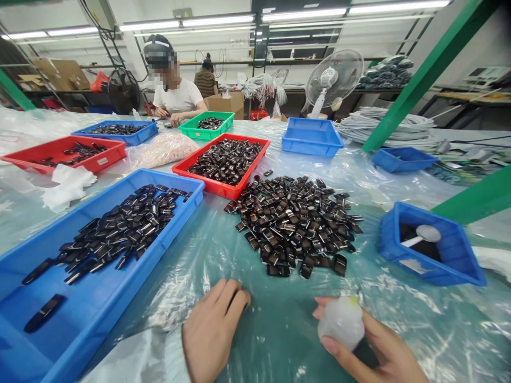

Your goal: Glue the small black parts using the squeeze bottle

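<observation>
Resting between picks, the left hand point(213, 327) lies curled, fingers together and empty, on the table point(279, 319) just short of the pile of small black parts point(295, 223), while the right hand point(371, 346) cups a whitish rounded bottle point(341, 322); reaching into the pile seems the likely next move.

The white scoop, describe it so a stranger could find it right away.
Start at the loose pile of black parts in the table's middle and look right to the small blue bin. The white scoop lies inside, the only pale thing on its dark contents.
</observation>
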Demonstrator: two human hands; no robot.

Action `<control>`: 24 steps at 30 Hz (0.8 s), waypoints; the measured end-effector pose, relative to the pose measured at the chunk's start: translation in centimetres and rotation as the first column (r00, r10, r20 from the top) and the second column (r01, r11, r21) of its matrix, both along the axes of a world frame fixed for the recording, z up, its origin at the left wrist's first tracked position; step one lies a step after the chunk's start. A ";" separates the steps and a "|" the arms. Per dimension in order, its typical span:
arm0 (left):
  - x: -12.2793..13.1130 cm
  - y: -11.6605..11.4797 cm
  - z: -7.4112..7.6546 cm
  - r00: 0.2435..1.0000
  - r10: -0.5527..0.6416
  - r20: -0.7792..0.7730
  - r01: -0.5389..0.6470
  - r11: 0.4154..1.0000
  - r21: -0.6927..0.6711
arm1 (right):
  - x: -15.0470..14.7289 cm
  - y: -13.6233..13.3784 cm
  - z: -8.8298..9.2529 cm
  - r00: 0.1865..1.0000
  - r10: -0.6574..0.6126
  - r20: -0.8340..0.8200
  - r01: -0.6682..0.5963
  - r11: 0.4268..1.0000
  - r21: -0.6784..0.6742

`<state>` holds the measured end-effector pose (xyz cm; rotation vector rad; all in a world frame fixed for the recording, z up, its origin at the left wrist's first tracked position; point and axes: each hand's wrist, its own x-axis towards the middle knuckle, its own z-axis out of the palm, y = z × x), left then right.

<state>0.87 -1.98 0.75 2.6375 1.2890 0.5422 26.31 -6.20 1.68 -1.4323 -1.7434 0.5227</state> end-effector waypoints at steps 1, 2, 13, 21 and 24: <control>0.0 -0.1 0.1 0.998 0.019 0.060 -0.017 0.999 -0.044 | 0.0 0.0 0.0 1.000 0.005 -0.006 -0.005 1.000 -0.006; 0.0 -0.2 0.2 0.992 0.035 0.117 -0.025 0.995 -0.093 | 0.0 0.0 0.0 1.000 0.012 -0.014 -0.012 1.000 -0.008; 0.4 -0.1 0.0 0.951 0.131 0.279 -0.063 0.969 -0.239 | 0.1 0.3 -0.1 0.998 -0.049 0.026 0.049 0.999 0.004; -0.2 0.1 1.1 0.903 0.193 0.383 -0.011 0.903 -0.429 | -0.1 -0.6 -0.4 0.994 0.036 0.104 -0.024 0.993 -0.114; -0.1 -0.4 0.8 0.884 0.175 0.434 0.024 0.909 -0.415 | 0.0 -1.2 -0.8 0.998 0.055 0.044 -0.047 0.984 -0.170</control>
